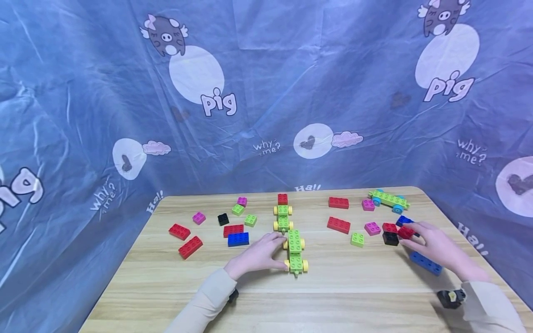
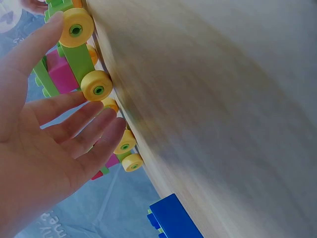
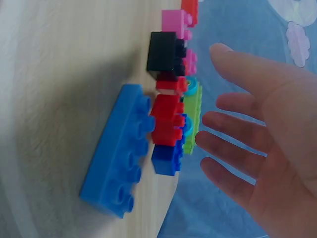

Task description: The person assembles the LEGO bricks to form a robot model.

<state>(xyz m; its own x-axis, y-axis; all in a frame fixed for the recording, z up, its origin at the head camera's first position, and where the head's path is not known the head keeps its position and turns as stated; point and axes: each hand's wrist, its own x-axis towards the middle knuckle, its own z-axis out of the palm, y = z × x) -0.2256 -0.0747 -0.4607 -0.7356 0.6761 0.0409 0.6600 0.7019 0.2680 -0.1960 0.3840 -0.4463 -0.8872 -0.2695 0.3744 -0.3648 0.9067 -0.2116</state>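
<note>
My left hand [image 1: 259, 254] lies beside the near green wagon [image 1: 295, 252] with yellow wheels, thumb and index fingertip at its wheels, other fingers loosely extended. In the left wrist view a pink brick [image 2: 61, 72] sits between the wagon's green base and a green top brick. A second yellow-wheeled wagon [image 1: 283, 217] stands just behind, in line with it. My right hand [image 1: 437, 247] hovers with spread fingers over a red brick [image 3: 166, 119], holding nothing. Around that brick are a black brick [image 3: 162, 54], a dark blue brick [image 3: 165, 159] and a long blue brick [image 3: 111, 153].
Left on the table [image 1: 166, 286] lie several loose bricks, among them a blue brick [image 1: 238, 239] and a small black brick [image 1: 223, 219]. Two long red bricks [image 1: 338, 225] lie right of the wagons. A blue-wheeled green wagon [image 1: 389, 200] stands back right, before the hanging blue cloth [image 1: 266, 92].
</note>
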